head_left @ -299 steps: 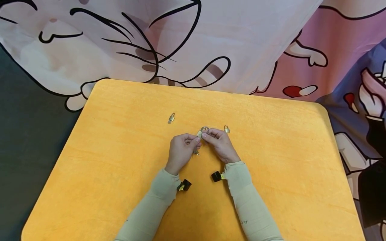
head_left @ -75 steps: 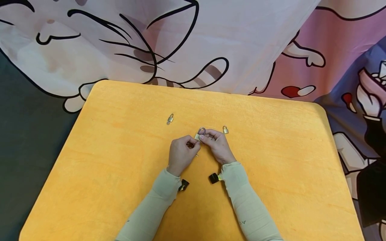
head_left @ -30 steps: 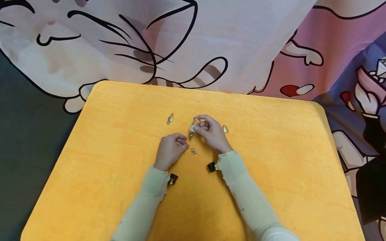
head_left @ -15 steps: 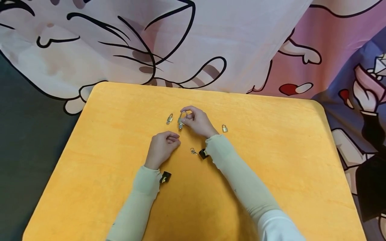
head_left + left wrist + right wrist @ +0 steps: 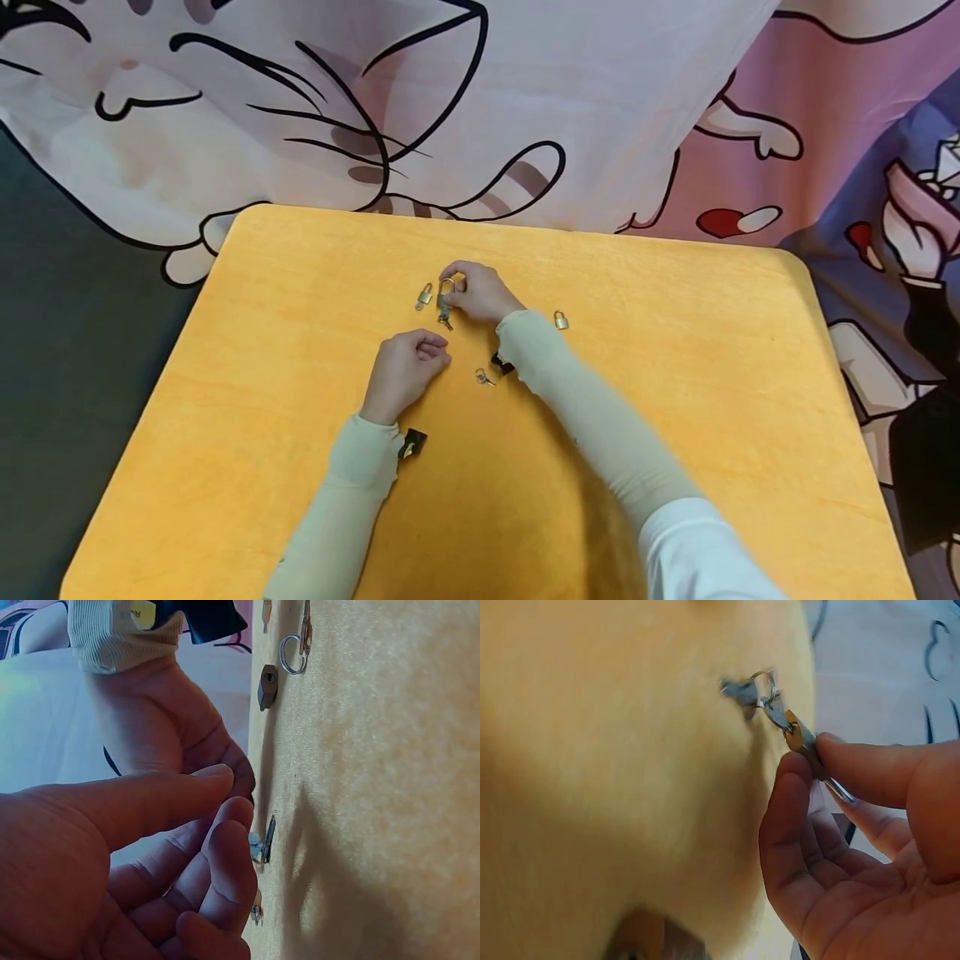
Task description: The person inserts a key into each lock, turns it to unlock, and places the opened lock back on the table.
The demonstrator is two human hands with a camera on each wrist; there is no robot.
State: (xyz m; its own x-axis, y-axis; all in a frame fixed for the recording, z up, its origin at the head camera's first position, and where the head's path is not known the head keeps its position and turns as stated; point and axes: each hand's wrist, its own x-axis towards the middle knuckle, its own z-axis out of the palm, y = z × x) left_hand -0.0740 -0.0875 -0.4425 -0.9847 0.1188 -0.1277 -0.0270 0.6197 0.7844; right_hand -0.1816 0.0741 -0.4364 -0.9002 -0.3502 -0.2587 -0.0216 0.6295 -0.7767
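Note:
In the head view, my right hand (image 5: 483,293) pinches a padlock (image 5: 802,739) between thumb and fingers. A ring of keys (image 5: 742,691) dangles from its keyhole end, close to or touching the tabletop. Just left of it lies a small brass padlock (image 5: 425,295) with what looks like a key in it. Nearer the person, my left hand (image 5: 405,371) hovers with loosely bent fingers and nothing between them. To its right, a loose key on a ring (image 5: 483,377) lies on the table. Another small padlock (image 5: 561,320) stands beyond the right forearm.
The yellow table (image 5: 300,292) has rounded far corners. A cartoon-printed cloth (image 5: 600,108) hangs behind its far edge. Black wrist cameras (image 5: 412,443) stick out from the sleeves.
Earlier both hands were together at the padlock. The left hand has come away to the left, uncovering the loose key. My right hand has carried the padlock left and away, beside the small padlock.

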